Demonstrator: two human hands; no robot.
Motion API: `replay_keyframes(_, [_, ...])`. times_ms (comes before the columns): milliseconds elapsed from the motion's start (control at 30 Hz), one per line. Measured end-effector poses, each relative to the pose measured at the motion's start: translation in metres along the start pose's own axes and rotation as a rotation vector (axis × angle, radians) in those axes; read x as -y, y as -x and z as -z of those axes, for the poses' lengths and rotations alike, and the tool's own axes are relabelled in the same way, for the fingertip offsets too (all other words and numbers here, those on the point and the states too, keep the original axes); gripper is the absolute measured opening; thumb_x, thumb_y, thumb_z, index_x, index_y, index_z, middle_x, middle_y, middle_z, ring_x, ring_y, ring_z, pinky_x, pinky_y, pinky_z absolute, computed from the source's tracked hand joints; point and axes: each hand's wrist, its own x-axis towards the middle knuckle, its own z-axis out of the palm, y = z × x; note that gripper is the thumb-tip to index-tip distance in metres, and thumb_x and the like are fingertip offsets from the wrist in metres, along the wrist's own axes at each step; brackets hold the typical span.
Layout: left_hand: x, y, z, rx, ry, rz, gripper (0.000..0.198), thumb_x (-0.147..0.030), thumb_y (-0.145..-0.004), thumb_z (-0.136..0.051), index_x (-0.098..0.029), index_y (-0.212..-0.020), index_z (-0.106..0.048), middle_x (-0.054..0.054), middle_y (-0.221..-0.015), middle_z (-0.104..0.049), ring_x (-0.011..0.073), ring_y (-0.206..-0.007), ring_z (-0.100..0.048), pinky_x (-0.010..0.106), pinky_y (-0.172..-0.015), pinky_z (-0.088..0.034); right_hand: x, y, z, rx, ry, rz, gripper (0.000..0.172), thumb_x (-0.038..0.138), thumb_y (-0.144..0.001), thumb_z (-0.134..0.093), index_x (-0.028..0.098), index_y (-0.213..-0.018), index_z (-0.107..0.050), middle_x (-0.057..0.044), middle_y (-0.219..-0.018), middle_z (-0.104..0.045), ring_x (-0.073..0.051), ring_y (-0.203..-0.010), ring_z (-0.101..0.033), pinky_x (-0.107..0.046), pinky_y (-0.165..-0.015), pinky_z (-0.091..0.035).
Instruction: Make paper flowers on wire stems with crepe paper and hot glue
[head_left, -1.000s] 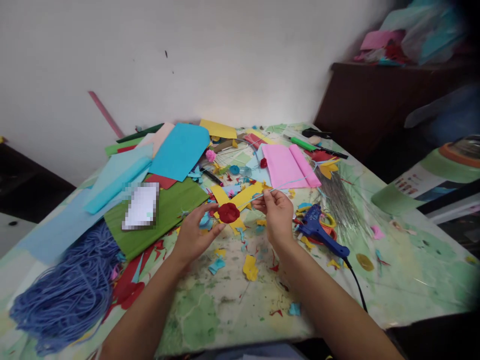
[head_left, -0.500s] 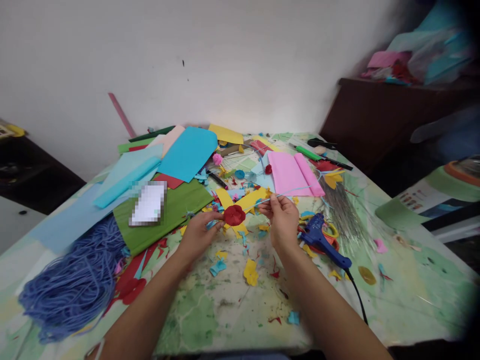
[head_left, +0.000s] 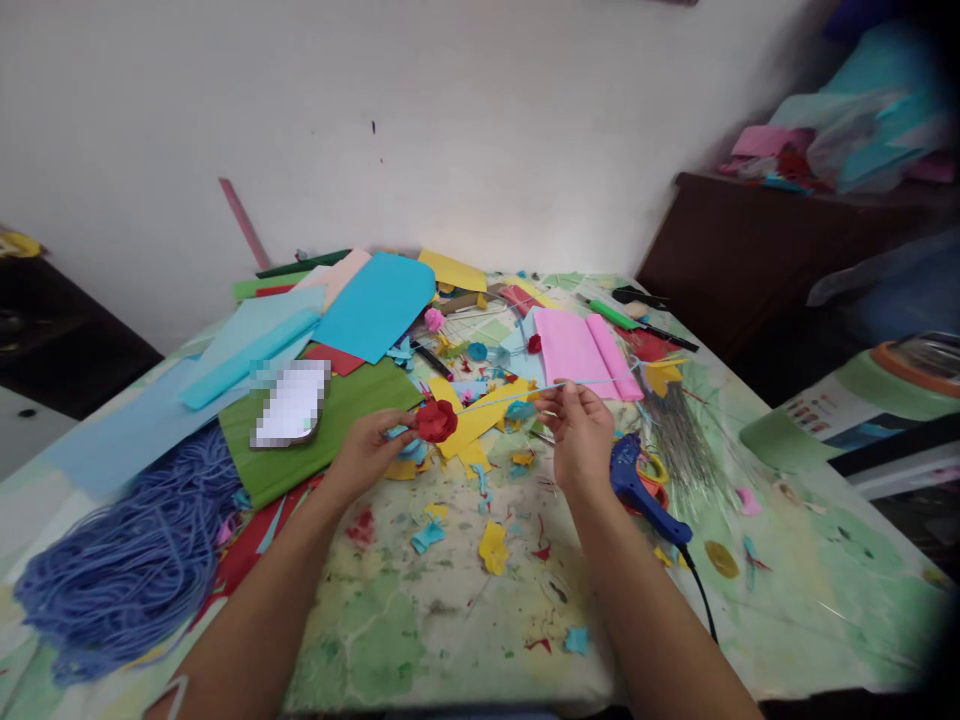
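A red paper flower (head_left: 437, 421) is pinched at its left edge by my left hand (head_left: 379, 445). From the flower a thin light-blue stem (head_left: 502, 399) runs to the right, and the fingers of my right hand (head_left: 577, 425) are closed on it. The stem's far end reaches over the pink paper (head_left: 574, 350). Both hands are above the middle of the table, apart from each other. Yellow paper strips (head_left: 480, 425) lie beneath the flower. A blue glue gun (head_left: 646, 490) rests just right of my right hand.
Blue yarn (head_left: 127, 560) lies at the left, beside green paper (head_left: 262, 475) with a phone (head_left: 291, 403) on it. Thin wires (head_left: 686, 430) and a green bottle (head_left: 847, 400) are at the right. Paper scraps (head_left: 493, 548) dot the front.
My left hand and the red flower have moved left, and my right hand slightly right, so they are farther apart along the stem. The flower's face is tilted differently.
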Motion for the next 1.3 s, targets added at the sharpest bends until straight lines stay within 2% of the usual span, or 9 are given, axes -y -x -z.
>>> replay_keyframes(333, [0.012,-0.001,0.008,0.004,-0.043,0.034,0.020,-0.033,-0.076,-0.057,-0.019,-0.085,-0.067,0.008,-0.091,-0.069,0.0222,-0.084,-0.062,0.034,-0.077,-0.047,-0.001,0.003,-0.005,0.037,0.034,0.015,0.021,0.034,-0.073,-0.064,0.015,-0.070,-0.056,0.002,-0.062,-0.063,-0.008,-0.051,-0.059,-0.017,-0.047,-0.047])
replay_keyframes(433, [0.010,-0.003,0.019,-0.002,-0.073,-0.008,0.020,-0.031,-0.077,-0.055,-0.020,-0.089,-0.067,0.007,-0.102,-0.067,0.0222,-0.096,-0.060,0.035,-0.087,-0.044,0.001,0.004,-0.007,0.048,0.051,0.047,0.021,0.034,-0.074,-0.063,0.016,-0.070,-0.055,0.002,-0.059,-0.061,-0.009,-0.052,-0.059,-0.018,-0.047,-0.047])
replay_keyframes(567, [-0.001,-0.005,0.042,-0.266,-0.195,0.022,0.021,-0.027,-0.077,-0.054,-0.019,-0.092,-0.066,0.006,-0.099,-0.068,0.0208,-0.094,-0.060,0.035,-0.086,-0.044,0.003,0.001,-0.010,0.060,0.077,0.072,0.021,0.035,-0.074,-0.063,0.016,-0.070,-0.054,0.003,-0.058,-0.060,-0.009,-0.053,-0.060,-0.019,-0.048,-0.048])
replay_keyframes(633, [-0.016,-0.006,0.047,-0.298,-0.235,-0.004,0.022,-0.028,-0.078,-0.053,-0.018,-0.092,-0.066,0.005,-0.095,-0.069,0.0194,-0.089,-0.061,0.033,-0.081,-0.046,0.002,-0.001,-0.012,0.064,0.094,0.073,0.021,0.035,-0.074,-0.062,0.016,-0.070,-0.054,0.003,-0.059,-0.060,-0.009,-0.053,-0.060,-0.019,-0.049,-0.048])
replay_keyframes(700, [-0.034,-0.009,0.043,-0.204,-0.230,-0.077,0.022,-0.031,-0.080,-0.053,-0.019,-0.092,-0.067,0.005,-0.095,-0.069,0.0181,-0.088,-0.061,0.031,-0.081,-0.045,0.002,-0.003,-0.015,0.077,0.118,0.079,0.021,0.035,-0.075,-0.062,0.016,-0.069,-0.055,0.003,-0.060,-0.061,-0.009,-0.053,-0.060,-0.019,-0.050,-0.049])
replay_keyframes(800, [-0.061,-0.016,0.026,-0.003,-0.219,-0.156,0.025,-0.035,-0.081,-0.052,-0.019,-0.094,-0.067,0.005,-0.092,-0.069,0.0174,-0.086,-0.061,0.029,-0.077,-0.045,0.002,-0.005,-0.020,0.114,0.167,0.108,0.020,0.035,-0.076,-0.060,0.016,-0.069,-0.055,0.003,-0.060,-0.061,-0.009,-0.055,-0.061,-0.019,-0.051,-0.050])
replay_keyframes(933, [-0.078,-0.031,0.002,0.243,-0.240,-0.185,0.025,-0.032,-0.082,-0.052,-0.017,-0.095,-0.067,0.006,-0.088,-0.070,0.0176,-0.080,-0.061,0.029,-0.073,-0.044,0.007,-0.006,-0.024,0.162,0.238,0.155,0.021,0.036,-0.077,-0.058,0.017,-0.069,-0.055,0.002,-0.062,-0.062,-0.009,-0.055,-0.061,-0.019,-0.051,-0.050])
replay_keyframes(1133, [-0.088,-0.054,-0.001,0.276,-0.173,-0.175,0.022,-0.030,-0.081,-0.052,-0.019,-0.092,-0.068,0.004,-0.090,-0.070,0.0168,-0.082,-0.060,0.026,-0.071,-0.041,0.018,-0.009,-0.025,0.194,0.264,0.157,0.022,0.036,-0.077,-0.058,0.016,-0.068,-0.054,0.002,-0.061,-0.061,-0.009,-0.053,-0.060,-0.020,-0.050,-0.050])
replay_keyframes(1300, [-0.102,-0.069,0.003,0.469,0.054,-0.139,0.018,-0.027,-0.077,-0.054,-0.017,-0.082,-0.068,0.001,-0.072,-0.066,0.0132,-0.064,-0.056,0.022,-0.058,-0.038,0.024,-0.008,-0.031,0.214,0.229,0.129,0.023,0.038,-0.076,-0.058,0.017,-0.067,-0.051,0.003,-0.057,-0.060,-0.009,-0.050,-0.058,-0.019,-0.048,-0.048])
